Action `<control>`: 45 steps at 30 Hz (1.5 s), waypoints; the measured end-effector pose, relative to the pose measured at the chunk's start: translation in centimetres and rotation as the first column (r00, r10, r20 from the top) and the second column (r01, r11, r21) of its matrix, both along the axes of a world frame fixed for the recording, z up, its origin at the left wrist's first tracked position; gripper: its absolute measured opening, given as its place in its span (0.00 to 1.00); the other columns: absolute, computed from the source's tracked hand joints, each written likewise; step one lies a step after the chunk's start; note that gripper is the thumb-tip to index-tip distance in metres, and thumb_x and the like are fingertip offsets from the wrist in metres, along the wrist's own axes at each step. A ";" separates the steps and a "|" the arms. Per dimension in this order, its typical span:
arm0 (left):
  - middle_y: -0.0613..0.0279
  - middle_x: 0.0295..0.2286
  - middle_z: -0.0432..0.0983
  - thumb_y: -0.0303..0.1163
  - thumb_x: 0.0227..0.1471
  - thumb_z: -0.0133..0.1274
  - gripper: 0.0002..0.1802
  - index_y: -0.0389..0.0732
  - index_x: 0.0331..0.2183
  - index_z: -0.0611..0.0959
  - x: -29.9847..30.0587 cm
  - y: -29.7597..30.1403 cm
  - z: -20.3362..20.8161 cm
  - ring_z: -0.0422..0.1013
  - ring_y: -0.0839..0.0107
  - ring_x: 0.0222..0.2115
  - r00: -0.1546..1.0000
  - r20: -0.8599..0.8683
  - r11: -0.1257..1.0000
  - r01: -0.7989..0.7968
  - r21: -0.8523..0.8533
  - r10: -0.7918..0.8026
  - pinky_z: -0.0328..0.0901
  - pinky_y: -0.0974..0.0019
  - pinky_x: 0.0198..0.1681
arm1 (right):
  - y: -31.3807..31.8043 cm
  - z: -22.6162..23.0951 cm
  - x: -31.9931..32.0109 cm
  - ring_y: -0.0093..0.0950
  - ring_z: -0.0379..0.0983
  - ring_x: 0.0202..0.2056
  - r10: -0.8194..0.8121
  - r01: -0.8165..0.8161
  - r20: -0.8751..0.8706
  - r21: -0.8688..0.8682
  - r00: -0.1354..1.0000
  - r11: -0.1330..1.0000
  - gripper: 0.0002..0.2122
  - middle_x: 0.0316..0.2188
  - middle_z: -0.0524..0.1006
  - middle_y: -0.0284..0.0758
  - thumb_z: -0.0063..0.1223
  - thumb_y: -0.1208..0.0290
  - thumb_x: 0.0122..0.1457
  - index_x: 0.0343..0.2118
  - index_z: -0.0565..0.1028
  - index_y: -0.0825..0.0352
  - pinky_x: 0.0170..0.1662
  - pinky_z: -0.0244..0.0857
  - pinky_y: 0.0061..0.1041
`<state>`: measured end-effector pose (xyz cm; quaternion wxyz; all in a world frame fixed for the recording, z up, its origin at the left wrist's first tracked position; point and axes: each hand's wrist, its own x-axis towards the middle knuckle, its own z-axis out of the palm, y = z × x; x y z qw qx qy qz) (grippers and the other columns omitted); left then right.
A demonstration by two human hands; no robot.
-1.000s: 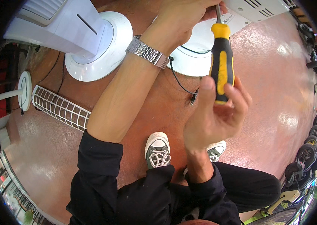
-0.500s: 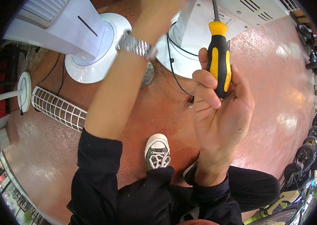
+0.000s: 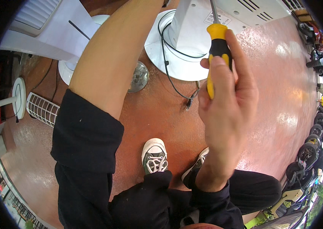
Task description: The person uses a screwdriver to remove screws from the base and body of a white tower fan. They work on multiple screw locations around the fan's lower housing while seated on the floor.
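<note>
In my right hand [image 3: 228,95] is a screwdriver [image 3: 218,47] with a black and yellow handle. My fingers wrap the handle and the thumb lies along it. Its metal shaft points up past the frame's top, so the tip is hidden. Beside the shaft stands a white appliance [image 3: 192,34] with vent slots and a label, on a round white base [image 3: 155,45]. My left forearm [image 3: 115,53] reaches up across the view toward this appliance, and the hand itself lies beyond the top edge. A black power cord [image 3: 165,63] with a plug loops over the base onto the floor.
At the left stands a second white appliance [image 3: 50,38] on a round base. A white grille [image 3: 41,108] lies on the reddish floor beside a white stand [image 3: 19,97]. A round metal disc [image 3: 138,76] sits behind my left forearm. Parked motorbikes [image 3: 308,152] line the right.
My left arm has reached farther up, taking its hand and watch almost wholly out of view. My right hand has turned and closed more fully round the screwdriver handle.
</note>
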<state>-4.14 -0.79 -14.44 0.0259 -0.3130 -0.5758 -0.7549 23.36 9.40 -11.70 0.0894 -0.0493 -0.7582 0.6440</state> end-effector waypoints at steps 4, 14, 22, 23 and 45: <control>0.54 0.55 0.68 0.68 0.59 0.34 0.48 0.32 0.60 0.66 0.4 -0.2 0.0 0.66 0.67 0.52 1.000 -0.012 1.000 0.000 0.006 0.000 0.59 0.67 0.57 | 0.1 0.0 0.0 0.12 0.60 0.16 0.078 0.005 0.119 -0.574 0.990 0.819 0.24 0.33 0.76 0.41 0.45 0.71 0.65 0.62 0.61 0.72 0.11 0.47 0.09; 0.53 0.53 0.70 0.67 0.58 0.40 0.48 0.30 0.58 0.67 1.0 -0.3 0.1 0.66 0.68 0.52 0.999 -0.042 0.999 0.024 0.024 -0.022 0.59 0.68 0.57 | 0.0 -1.1 -0.4 0.19 0.65 0.17 -0.007 0.087 -0.158 0.506 0.987 0.858 0.20 0.28 0.77 0.39 0.48 0.77 0.61 0.57 0.70 0.72 0.19 0.60 0.21; 0.55 0.47 0.74 0.65 0.59 0.41 0.44 0.29 0.53 0.73 2.5 -0.1 0.3 0.69 0.70 0.47 0.996 -0.019 0.996 -0.084 0.020 0.084 0.62 0.69 0.52 | -0.1 -1.2 0.4 0.34 0.75 0.33 0.002 0.175 -0.224 0.767 0.975 0.618 0.21 0.32 0.77 0.44 0.53 0.80 0.55 0.54 0.73 0.69 0.37 0.67 0.30; 0.55 0.46 0.75 0.64 0.60 0.41 0.43 0.29 0.52 0.74 2.5 -0.2 0.4 0.69 0.71 0.46 0.997 -0.028 0.997 -0.068 0.028 0.068 0.63 0.70 0.51 | -0.2 -1.1 0.7 0.33 0.75 0.34 -0.035 0.180 -0.205 0.751 0.978 0.635 0.21 0.33 0.76 0.44 0.53 0.79 0.55 0.54 0.73 0.69 0.38 0.67 0.30; 0.55 0.46 0.76 0.63 0.60 0.42 0.43 0.28 0.50 0.76 2.7 -0.4 0.6 0.70 0.72 0.45 0.995 -0.091 0.999 -0.038 0.020 0.040 0.63 0.71 0.51 | 2.1 -1.7 5.3 0.20 0.73 0.30 -0.090 0.286 -0.328 0.618 0.940 0.733 0.17 0.40 0.75 0.41 0.47 0.80 0.57 0.51 0.72 0.73 0.32 0.67 0.16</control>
